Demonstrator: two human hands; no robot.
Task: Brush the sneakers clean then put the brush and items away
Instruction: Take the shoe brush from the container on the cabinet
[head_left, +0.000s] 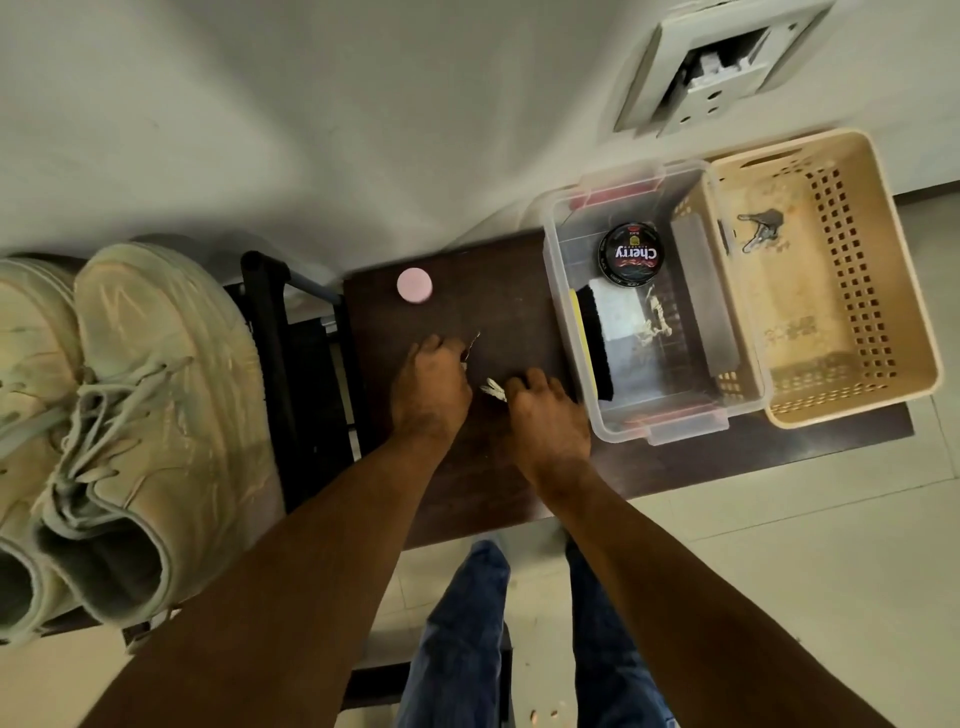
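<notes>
Both hands, left (431, 384) and right (545, 421), pinch a small white scrap (493, 389) between them; brush (597, 343) already binned beside the right, pink lid (414, 285) remaining beyond the left.

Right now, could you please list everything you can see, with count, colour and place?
sneakers: two, pale beige, on the rack at left.
pink disc: one, on the dark table, far side.
clear plastic box: one, on the table, right of the hands.
polish tin: one, black, in the box.
brush: one, black bristles, in the box.
beige basket: one, right of the box.
keys: one bunch, grey, in the basket.
wall socket: one, white.
white scrap: one, between the hands; unclear what it is.
left hand: on the table.
right hand: on the table, beside the scrap.
</notes>
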